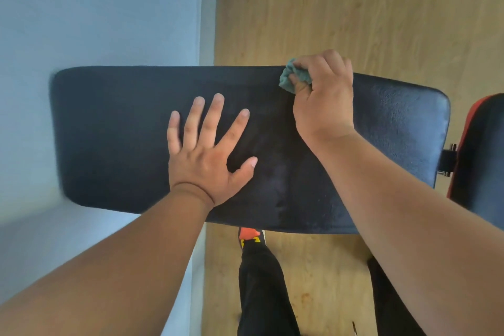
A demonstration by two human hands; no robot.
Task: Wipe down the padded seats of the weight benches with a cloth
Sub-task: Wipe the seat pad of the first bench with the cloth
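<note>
On the black padded seat [122, 131], left hand [210, 155] lies flat; right hand [324, 95] grips crumpled teal cloth [289, 80].

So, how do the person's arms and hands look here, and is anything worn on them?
Both forearms are bare up to the frame edge: no sleeves show. The left hand and the right hand wear no gloves, and I see no rings, watch or bracelet. The fingernails are short and unpainted.
</note>
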